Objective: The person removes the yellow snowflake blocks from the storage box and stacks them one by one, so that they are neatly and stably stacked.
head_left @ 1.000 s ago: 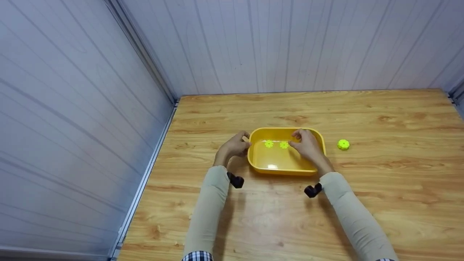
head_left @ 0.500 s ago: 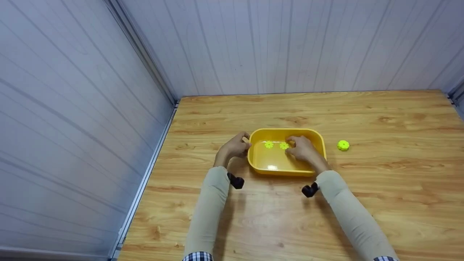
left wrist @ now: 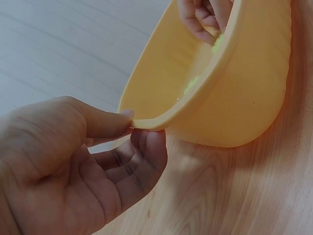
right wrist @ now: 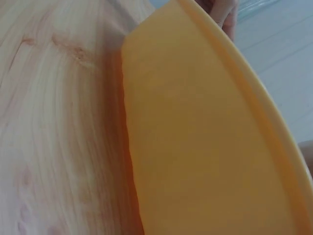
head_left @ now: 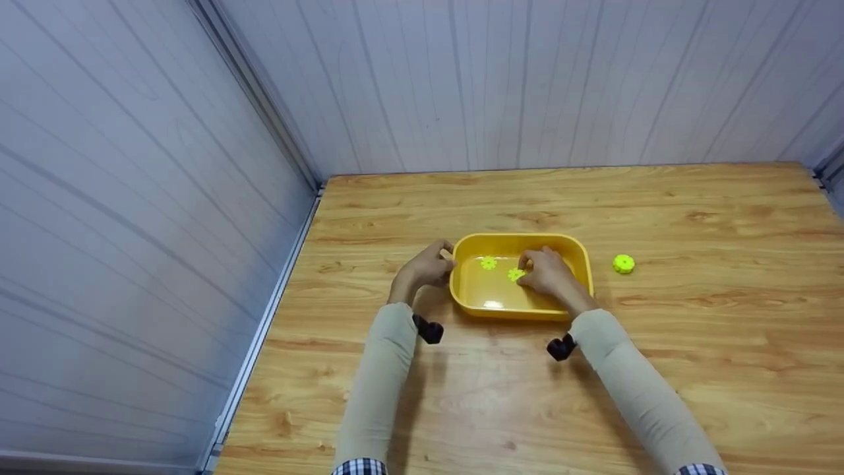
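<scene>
A yellow plastic basin stands on the wooden table. At its left end my left hand pinches the rim between thumb and fingers, as the left wrist view shows with the hand on the basin. Reaching inside the basin, my right hand pinches a yellow-green flower-shaped piece between thumb and fingertips. To the left of that piece, a second flower-shaped piece lies on the basin floor. In the right wrist view the basin's outer wall hides most of the right hand.
Right of the basin, a yellow-green scalloped piece, thicker-looking than those inside, lies on the wooden table. Pale panel walls stand behind and to the left of the table.
My right hand has lowered onto the right-hand flower-shaped piece and taken hold of it. That piece has shifted slightly towards me. The left hand keeps its place on the rim.
</scene>
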Demonstrator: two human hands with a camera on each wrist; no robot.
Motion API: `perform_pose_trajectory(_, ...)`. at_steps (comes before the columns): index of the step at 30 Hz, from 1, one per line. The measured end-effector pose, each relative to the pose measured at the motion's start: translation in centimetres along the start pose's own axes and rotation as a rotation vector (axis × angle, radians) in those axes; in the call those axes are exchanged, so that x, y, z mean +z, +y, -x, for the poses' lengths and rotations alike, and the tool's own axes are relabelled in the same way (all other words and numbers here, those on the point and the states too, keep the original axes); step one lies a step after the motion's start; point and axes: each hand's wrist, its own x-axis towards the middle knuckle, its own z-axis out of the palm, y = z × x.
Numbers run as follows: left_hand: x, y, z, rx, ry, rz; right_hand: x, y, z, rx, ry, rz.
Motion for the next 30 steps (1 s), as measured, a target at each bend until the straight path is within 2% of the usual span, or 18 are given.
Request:
perform_pose_trajectory(5, 0.0, 0.1, 0.1, 0.004, -0.003, -0.006, 0.0, 0.0, 0.2, 0.031, -0.007, -0.02)
perform_pose_trajectory(9, 0.0, 0.2, 0.3, 0.005, -0.01, 0.004, -0.2, 0.1, 0.1, 0.025, 0.006, -0.046)
perform_pose_trajectory(19, -0.1, 0.2, 0.1, -0.017, -0.009, -0.007, -1.1, 0.7, 0.4, 0.011, -0.016, -0.23)
perform_pose_trajectory(30, -0.1, 0.1, 0.1, -0.019, -0.01, 0.01, -2.2, 0.8, 1.2, 0.039, 0.059, -0.397)
